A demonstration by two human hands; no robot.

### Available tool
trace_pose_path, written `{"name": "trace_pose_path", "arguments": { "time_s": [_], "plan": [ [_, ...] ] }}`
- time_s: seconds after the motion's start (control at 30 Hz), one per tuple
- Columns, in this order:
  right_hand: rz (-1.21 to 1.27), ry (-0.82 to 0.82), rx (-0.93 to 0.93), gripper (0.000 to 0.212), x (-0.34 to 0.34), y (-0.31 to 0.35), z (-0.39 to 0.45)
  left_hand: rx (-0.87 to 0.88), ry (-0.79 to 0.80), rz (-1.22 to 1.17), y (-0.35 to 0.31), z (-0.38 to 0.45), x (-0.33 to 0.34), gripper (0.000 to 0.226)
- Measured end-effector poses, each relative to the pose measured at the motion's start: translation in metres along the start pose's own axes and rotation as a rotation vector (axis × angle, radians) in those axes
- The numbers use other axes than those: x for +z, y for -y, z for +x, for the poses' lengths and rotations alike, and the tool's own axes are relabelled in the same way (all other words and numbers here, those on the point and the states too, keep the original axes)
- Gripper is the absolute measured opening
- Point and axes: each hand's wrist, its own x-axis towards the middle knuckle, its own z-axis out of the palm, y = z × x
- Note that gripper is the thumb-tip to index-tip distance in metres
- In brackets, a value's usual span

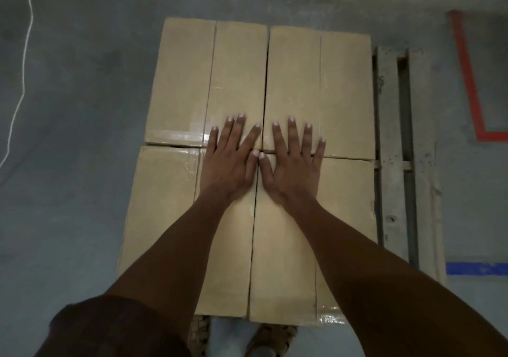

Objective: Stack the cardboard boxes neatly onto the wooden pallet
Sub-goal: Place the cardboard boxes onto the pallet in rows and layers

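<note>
Fingers spread and straight, the left hand (229,161) and right hand (292,164) lie flat on top of the cardboard boxes (239,81), gripping nothing, thumbs nearly touching over the middle seam. Four boxes sit packed together in two rows, edges touching, on the wooden pallet (391,142), whose bare slats show just to the right. Red tape (467,76) and blue tape (477,269) mark the grey floor (68,109) beyond
</note>
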Motion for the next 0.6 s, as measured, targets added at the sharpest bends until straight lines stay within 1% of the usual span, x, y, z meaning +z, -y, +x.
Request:
{"name": "trace_pose_path", "arguments": {
  "time_s": [0.23, 0.6],
  "plan": [
    [-0.003, 0.025, 0.013, 0.063, -0.0015, 0.0035, -0.0001, -0.006, 0.001, 0.008, -0.0016, -0.0014, 0.0024, 0.057],
    [0.009, 0.036, 0.009, 0.062, -0.0058, 0.0050, -0.0014, 0.009, 0.009, 0.017, -0.0006, 0.0012, 0.0011, 0.057]
  ]
}}
